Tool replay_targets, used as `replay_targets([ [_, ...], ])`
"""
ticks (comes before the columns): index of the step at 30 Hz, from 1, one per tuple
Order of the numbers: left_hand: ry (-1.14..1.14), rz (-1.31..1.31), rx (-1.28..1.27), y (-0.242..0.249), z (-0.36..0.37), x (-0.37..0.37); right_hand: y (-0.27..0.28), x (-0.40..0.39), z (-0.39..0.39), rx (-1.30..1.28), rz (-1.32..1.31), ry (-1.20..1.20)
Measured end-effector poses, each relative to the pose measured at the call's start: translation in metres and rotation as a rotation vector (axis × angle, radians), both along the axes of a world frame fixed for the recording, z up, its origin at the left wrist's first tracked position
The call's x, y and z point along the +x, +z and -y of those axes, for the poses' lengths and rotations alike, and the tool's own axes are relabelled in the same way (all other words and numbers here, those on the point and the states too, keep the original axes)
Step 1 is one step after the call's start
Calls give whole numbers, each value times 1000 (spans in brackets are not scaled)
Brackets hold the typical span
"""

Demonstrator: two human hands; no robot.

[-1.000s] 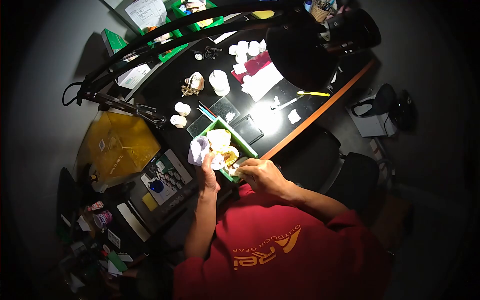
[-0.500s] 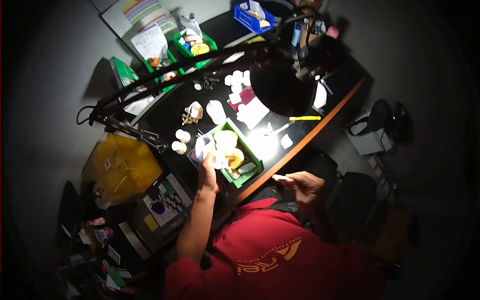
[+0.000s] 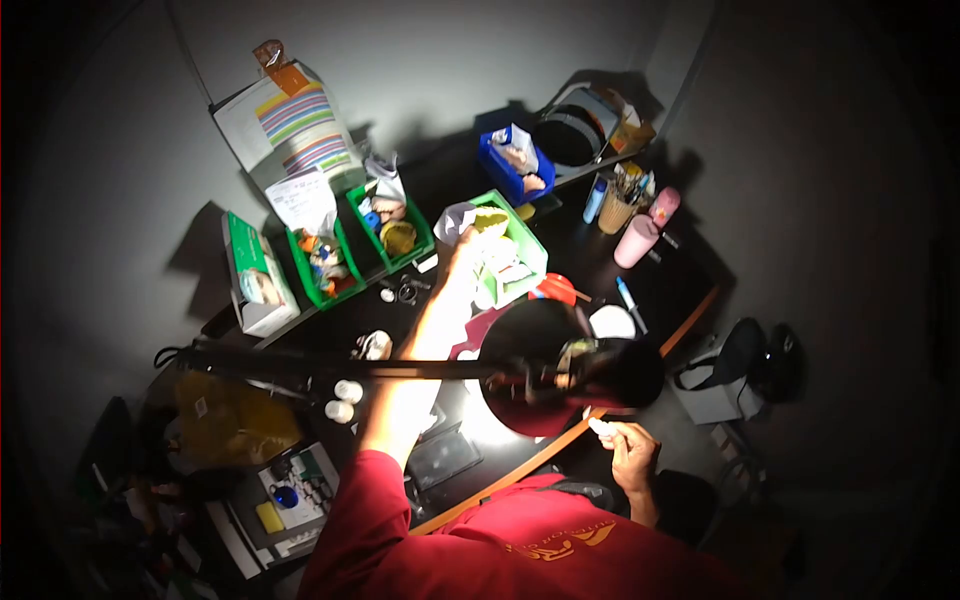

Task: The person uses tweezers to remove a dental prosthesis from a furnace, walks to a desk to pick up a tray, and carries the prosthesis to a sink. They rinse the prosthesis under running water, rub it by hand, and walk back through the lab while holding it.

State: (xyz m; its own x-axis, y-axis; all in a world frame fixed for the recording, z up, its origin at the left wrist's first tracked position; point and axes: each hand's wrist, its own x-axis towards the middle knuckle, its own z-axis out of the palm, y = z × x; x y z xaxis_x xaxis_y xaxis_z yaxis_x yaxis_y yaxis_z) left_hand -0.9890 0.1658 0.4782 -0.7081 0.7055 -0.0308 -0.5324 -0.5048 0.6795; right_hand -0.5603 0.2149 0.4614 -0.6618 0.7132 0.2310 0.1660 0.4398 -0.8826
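My left hand [image 3: 462,262] is stretched far across the desk, closed on the near-left side of a green bin [image 3: 529,238]. Inside the bin lie a yellow dental model [image 3: 489,221] and pale pieces; crumpled greyish wrapping [image 3: 455,221] sits at its left edge. The bin is tilted, and whether it touches the desk is hidden. At the desk's front edge my right hand [image 3: 636,456] pinches a small whitish piece [image 3: 601,427] between thumb and fingers. Its exact kind is too small to tell.
A dark round lamp head [image 3: 530,370] on a long arm blocks the desk's middle. Two green bins [image 3: 345,292] and a blue bin [image 3: 541,196] stand at the back. A pink cup [image 3: 636,241], a brush holder [image 3: 614,216] and white jars [image 3: 340,411] are around.
My left hand has carried the green bin from the desk's front edge to the back, near the blue bin. The lamp appears lower in view. My right hand still pinches the whitish piece.
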Motion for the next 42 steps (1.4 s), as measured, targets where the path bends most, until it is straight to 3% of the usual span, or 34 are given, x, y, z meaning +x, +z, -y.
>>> replay_targets([
  [2,71,-49,20,-18,-41,-49,3,0,-14,-11,-3,-28],
  [4,317,-238,22,-95,-96,-137,17,2,-29,134,119,-42],
  [7,547,-193,-9,-43,-98,-133,39,-5,-37,230,127,-68],
  [13,749,-304,-430,-27,-102,-177,41,-6,-56,120,152,-86],
  [15,627,-225,-255,-47,-98,-201,41,-10,-59,114,115,-47],
  [17,659,-203,-279,-4,-81,-169,29,-10,-64,76,69,-4],
  [20,644,-291,-327,-9,-80,-180,25,-14,-67,61,65,13],
  [27,877,-434,-961,3,-88,-156,19,-12,-67,43,48,0],
  [33,1122,-854,-911,12,-80,-140,16,-17,-68,83,8,68],
  [38,1061,-1120,-980,36,-59,-83,21,-30,-66,81,-22,133],
  [42,908,-1266,-724,15,-28,-11,-4,-38,-66,151,-21,114],
])
